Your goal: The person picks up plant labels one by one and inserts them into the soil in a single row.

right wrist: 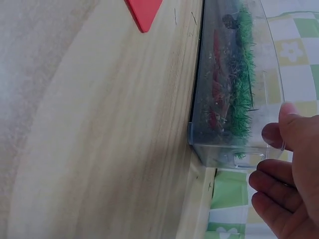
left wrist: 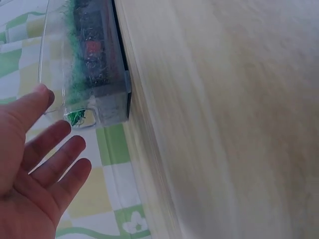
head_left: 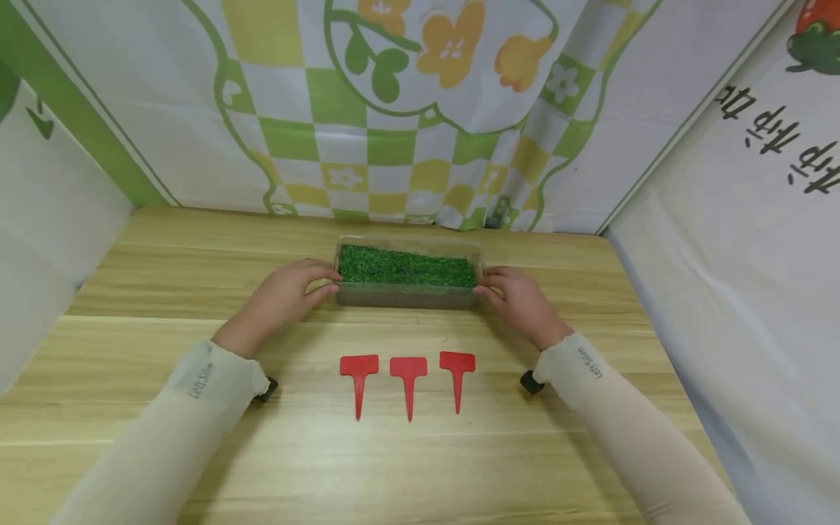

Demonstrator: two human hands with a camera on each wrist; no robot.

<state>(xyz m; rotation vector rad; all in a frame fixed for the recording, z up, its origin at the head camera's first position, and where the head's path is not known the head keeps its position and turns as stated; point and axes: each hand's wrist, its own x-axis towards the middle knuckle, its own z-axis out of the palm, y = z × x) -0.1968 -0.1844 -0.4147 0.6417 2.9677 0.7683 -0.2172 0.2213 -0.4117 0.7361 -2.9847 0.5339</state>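
Note:
A clear plastic box (head_left: 403, 297) with green artificial grass (head_left: 407, 267) inside stands near the back of the table. At its left end my left hand (head_left: 282, 295) holds the upper rim between thumb and forefinger, the other fingers spread beside the end wall. My right hand (head_left: 521, 299) pinches the rim at the right end in much the same way. Through the box wall, dark filling and red bits (right wrist: 216, 74) show below the grass. Three red T-shaped plant labels lie in front of the box: a left one (head_left: 359, 367), a middle one (head_left: 409, 368) and a right one (head_left: 457, 363).
The wooden table (head_left: 400, 467) ends at a wall hung with a checked, flowered cloth (head_left: 394, 153) just behind the box. White panels flank the table on both sides. A small black device (head_left: 532, 382) sits under the right cuff, another (head_left: 266, 390) under the left.

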